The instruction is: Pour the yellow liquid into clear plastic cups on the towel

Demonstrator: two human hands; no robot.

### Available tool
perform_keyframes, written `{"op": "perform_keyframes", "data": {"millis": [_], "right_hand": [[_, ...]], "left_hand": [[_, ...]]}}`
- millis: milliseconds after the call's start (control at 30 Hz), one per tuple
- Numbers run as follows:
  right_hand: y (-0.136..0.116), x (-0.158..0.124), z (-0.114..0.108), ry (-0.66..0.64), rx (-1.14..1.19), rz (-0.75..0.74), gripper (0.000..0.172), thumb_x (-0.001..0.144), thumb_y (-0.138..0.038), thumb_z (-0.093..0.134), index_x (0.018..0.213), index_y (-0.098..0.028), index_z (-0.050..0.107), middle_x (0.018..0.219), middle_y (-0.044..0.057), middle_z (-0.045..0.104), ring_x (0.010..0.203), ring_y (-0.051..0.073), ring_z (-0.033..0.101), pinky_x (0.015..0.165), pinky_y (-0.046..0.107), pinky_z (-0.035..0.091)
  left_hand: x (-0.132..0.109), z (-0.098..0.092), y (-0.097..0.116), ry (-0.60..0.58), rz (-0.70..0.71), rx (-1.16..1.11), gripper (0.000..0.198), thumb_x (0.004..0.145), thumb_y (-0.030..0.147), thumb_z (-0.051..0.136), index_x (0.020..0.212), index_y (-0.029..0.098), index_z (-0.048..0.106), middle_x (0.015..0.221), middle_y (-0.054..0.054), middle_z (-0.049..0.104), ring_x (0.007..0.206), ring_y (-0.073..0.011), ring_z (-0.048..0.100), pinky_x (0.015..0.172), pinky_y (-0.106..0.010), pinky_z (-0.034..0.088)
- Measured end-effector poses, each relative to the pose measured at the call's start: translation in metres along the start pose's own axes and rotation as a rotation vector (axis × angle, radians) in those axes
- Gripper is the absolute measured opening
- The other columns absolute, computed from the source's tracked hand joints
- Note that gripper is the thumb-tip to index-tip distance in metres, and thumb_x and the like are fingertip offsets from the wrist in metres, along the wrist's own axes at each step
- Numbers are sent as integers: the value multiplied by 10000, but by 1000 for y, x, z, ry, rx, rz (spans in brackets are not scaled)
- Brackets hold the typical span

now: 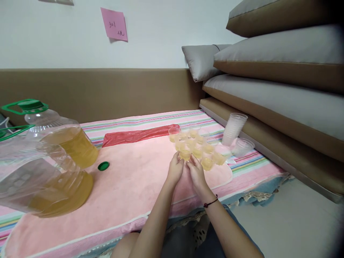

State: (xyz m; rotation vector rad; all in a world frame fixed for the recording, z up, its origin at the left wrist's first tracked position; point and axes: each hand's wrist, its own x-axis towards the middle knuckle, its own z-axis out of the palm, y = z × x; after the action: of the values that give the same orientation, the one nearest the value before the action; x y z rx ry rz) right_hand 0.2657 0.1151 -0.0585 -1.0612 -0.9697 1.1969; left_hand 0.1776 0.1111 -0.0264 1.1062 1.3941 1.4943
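Observation:
My left hand and my right hand come together at the near edge of a cluster of clear plastic cups. Between their fingertips is one clear plastic cup with yellow liquid in it, gripped from both sides. Whether its base rests on the pink mat is hidden. Several more filled cups stand close around it, among them one cup just right of my right hand and another cup at the far left of the cluster.
Two large jugs of yellow liquid, a front jug and a rear jug, stand at left near a green cap. Behind lies a red plastic bag. A stack of cups and a tilted cup sit by piled cushions.

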Motion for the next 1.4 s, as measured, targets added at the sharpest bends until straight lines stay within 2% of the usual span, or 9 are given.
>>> {"op": "perform_keyframes", "data": {"millis": [200,367,500,633,767,867,967,1167,1400], "right_hand": [[-7,-6,1,29,-23,68,759,676,-336,633,1420,-249,508,1544,51,450,1415,303,411,1130,441,385],[-13,-20,-1,-4,-39,71,757,684,-371,644,1418,-242,509,1565,75,412,1419,318,405,1121,468,393],[-29,-38,-14,-71,-59,26,597,661,-409,719,1225,-218,676,1382,114,622,1291,342,555,1066,502,448],[-63,-42,-60,-96,-104,-76,384,693,-465,747,982,-212,766,1148,105,752,1065,313,689,982,500,513],[-97,-4,-138,153,-301,-312,407,713,-480,730,1018,-211,713,1160,108,725,1115,305,649,1016,513,480],[-114,43,-192,315,-389,-335,609,608,-546,773,1083,-185,649,1280,176,640,1204,373,577,1072,601,386],[-120,84,-225,310,-467,-288,839,467,-536,850,1177,-172,593,1327,220,594,1240,418,548,1068,615,386],[-113,123,-234,140,-547,-256,1041,410,-468,899,1328,-194,491,1288,199,627,1258,384,559,1045,540,454],[-104,141,-235,122,-567,-316,1114,470,-529,877,1420,-240,372,1239,142,648,1242,337,577,1059,523,447]], "left_hand": [[-5,-9,1,59,-70,-42,380,748,130,642,1127,152,648,1329,-164,628,1260,-290,579,1119,-430,404],[-16,-25,7,75,-86,-79,265,723,137,635,985,119,673,1173,-192,701,1104,-266,671,1024,-411,483],[-28,-40,15,60,-60,-89,242,647,174,685,886,144,681,1028,-135,740,972,-230,699,945,-379,516],[-38,-52,24,39,-51,-83,309,581,260,734,866,157,675,956,-92,734,835,-196,693,813,-333,533],[-42,-59,32,23,-56,-64,366,532,325,778,840,158,672,875,-59,726,761,-170,674,759,-300,518],[-44,-62,36,19,-60,-45,388,513,361,800,817,155,673,832,-47,719,739,-164,661,727,-286,507],[-46,-65,36,16,-63,-21,405,529,405,804,818,151,678,780,-37,706,690,-155,635,669,-275,490],[-43,-68,29,27,-60,31,428,586,477,773,841,144,686,700,-13,668,617,-133,573,624,-266,459],[-39,-66,24,32,-54,57,427,603,497,747,834,143,683,683,-9,648,616,-136,571,611,-259,451]]}}
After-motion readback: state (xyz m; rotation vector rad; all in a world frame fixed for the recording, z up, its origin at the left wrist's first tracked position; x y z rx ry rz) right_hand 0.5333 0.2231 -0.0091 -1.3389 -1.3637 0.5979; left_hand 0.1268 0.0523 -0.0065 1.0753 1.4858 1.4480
